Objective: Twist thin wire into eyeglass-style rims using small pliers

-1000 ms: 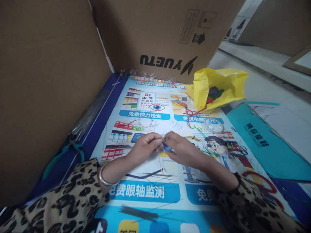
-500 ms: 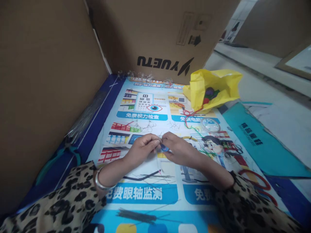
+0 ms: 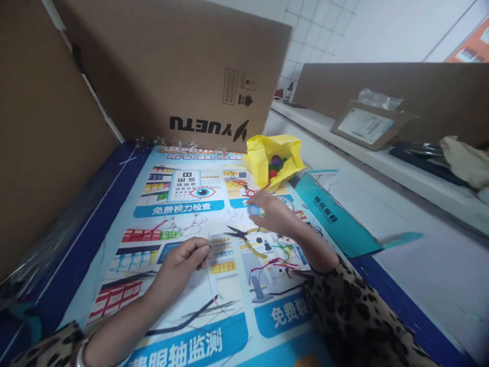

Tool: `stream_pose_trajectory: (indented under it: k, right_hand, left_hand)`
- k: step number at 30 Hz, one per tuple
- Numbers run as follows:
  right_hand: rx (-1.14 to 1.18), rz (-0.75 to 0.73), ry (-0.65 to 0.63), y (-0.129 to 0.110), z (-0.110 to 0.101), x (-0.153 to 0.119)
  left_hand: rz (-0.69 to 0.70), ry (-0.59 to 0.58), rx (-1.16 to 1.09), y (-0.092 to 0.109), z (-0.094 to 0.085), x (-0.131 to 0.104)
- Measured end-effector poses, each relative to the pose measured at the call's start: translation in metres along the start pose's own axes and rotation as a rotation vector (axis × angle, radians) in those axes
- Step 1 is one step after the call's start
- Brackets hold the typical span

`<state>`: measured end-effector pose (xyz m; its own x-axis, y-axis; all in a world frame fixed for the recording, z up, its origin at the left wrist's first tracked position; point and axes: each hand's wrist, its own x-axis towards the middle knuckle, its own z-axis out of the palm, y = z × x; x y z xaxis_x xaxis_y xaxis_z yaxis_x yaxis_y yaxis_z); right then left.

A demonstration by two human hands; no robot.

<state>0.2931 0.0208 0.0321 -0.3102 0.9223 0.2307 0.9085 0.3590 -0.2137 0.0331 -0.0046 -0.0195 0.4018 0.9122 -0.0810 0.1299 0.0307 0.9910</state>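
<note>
My left hand (image 3: 191, 255) is over the printed poster sheet, thumb and fingers pinched on a thin wire (image 3: 209, 235). The wire sticks up above the fingertips, and a thin strand hangs below them. Farther forward and to the right, my right hand (image 3: 273, 211) has its fingers closed on a small round blue thing (image 3: 252, 209), blurred, its kind unclear. Just below that hand lies a pair of pliers (image 3: 244, 235) with yellow handles, jaws apart and pointing left. Beyond the right hand stands a yellow bag (image 3: 257, 160) with purple, green and red bundles inside.
Loose coloured strands (image 3: 273, 263) lie right of the pliers. Dark thin wires (image 3: 217, 308) are near the front. Cardboard walls (image 3: 160, 66) stand at the left and back. A teal shoe bag (image 3: 332, 214) lies at the right, beside a ledge holding a package (image 3: 367, 127).
My right hand has moved away from my left, forward towards the yellow bag, carrying the blue thing. My left hand keeps its pinch. The view has turned right, and the pliers now show fully.
</note>
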Motion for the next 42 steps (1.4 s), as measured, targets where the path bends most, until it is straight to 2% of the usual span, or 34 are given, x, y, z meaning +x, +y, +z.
stream_pose_trajectory:
  k: [3, 5, 8, 15, 20, 28, 35, 38, 42]
  right_hand:
    - [-0.247, 0.287, -0.045, 0.035, -0.021, -0.001]
    - [-0.316, 0.372, -0.048, 0.054, -0.028, -0.004]
    - [-0.396, 0.471, -0.064, 0.075, -0.026, -0.008]
    - [-0.411, 0.491, -0.178, 0.099, -0.004, -0.011]
    - [-0.351, 0.465, -0.191, 0.108, 0.004, -0.012]
    - [-0.227, 0.431, -0.189, 0.108, 0.004, -0.011]
    - [-0.259, 0.412, -0.191, 0.102, -0.005, -0.011]
    - [-0.293, 0.375, -0.166, 0.088, -0.018, -0.010]
    - [-0.357, 0.278, -0.113, 0.051, -0.033, -0.006]
  left_hand:
    - [0.000, -0.011, 0.006, -0.001, 0.000, 0.000]
    - [-0.004, -0.014, 0.007, -0.001, 0.000, 0.000]
    - [-0.017, -0.006, 0.001, 0.000, 0.000, 0.001]
    - [-0.024, -0.013, 0.008, 0.000, 0.000, 0.001]
    - [-0.013, -0.021, 0.000, -0.001, 0.000, 0.000]
    - [-0.015, -0.008, -0.019, 0.002, 0.001, 0.000]
    - [-0.012, 0.009, -0.073, 0.002, 0.003, 0.001]
    - [-0.014, 0.034, -0.094, 0.005, 0.003, 0.001]
    - [0.007, 0.091, -0.159, 0.005, 0.001, 0.002]
